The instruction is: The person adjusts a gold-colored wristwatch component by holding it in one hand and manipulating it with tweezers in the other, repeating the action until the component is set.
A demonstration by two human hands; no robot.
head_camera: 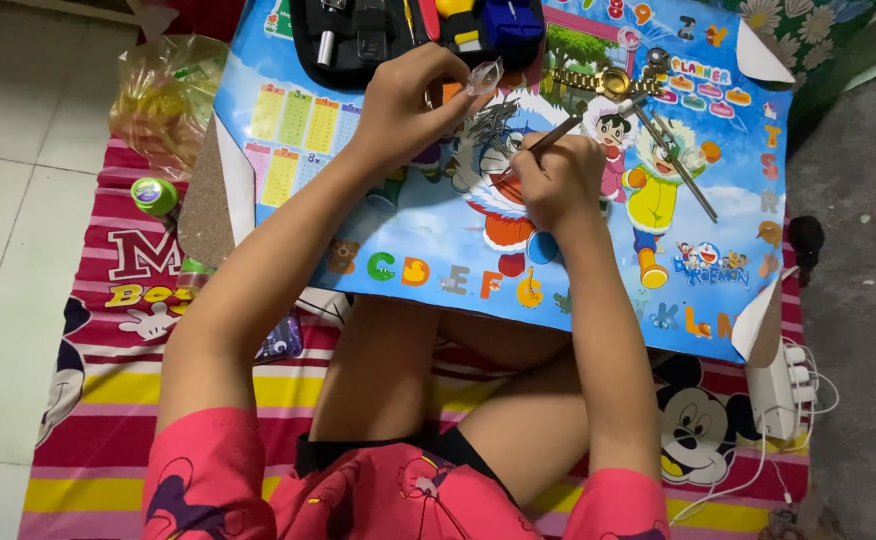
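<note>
While over the board point(438, 250): left hand point(408, 100) pinching clear bag point(485, 76), right hand point(556, 180) around tweezers point(556, 133).

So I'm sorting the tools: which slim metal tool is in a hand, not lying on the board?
The thin dark tool gripped in the right hand; the silvery tweezers lie loose on the board, right of it.

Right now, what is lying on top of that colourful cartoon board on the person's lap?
On the cartoon board lie a gold wristwatch, metal tweezers and a black tool case. Both hands rest over its middle, the right hand holding a thin tool, hiding what lies beneath them.
</note>
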